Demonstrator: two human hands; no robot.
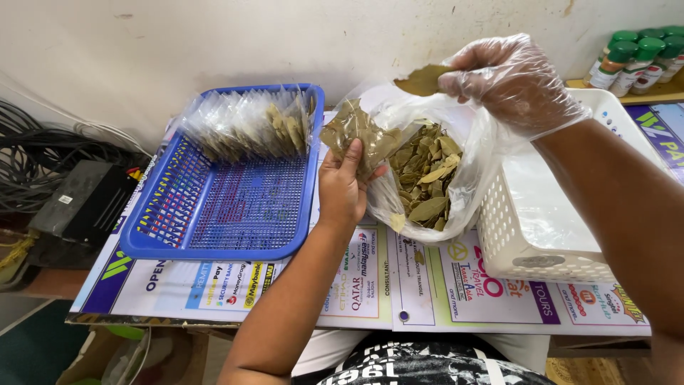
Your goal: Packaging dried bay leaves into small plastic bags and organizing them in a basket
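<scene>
Nearest the camera, a bare left hand [343, 187] is seen closed around a small clear packet of dried leaves [358, 135], the packet being pinched between thumb and fingers and held upright above the wrist. Just to the right of that hand, and touching it along the fingers, a large clear plastic bag [467, 178] is found lying open on its side, with loose dried bay leaves [426, 175] heaped inside it. The bag is rested partly against a white perforated basket [531, 242], which is set to the right of the left hand and below the right forearm.

Above the bag's mouth, a right hand [513, 78] covered by a thin clear glove is held, its fingers narrowed onto a single dried leaf [424, 80]; the leaf is gripped at one end and is stuck out to the left of the fingertips, above the heap and up and to the right of the packet.

To the left of the left hand, a blue mesh tray [214, 235] is placed, and filled clear packets [246, 121] are stood in a row along its far side. Everything is laid on a printed paper sheet [442, 292]. Farther off, beyond the right hand, green-capped bottles [634, 60] are lined up on a shelf.
</scene>
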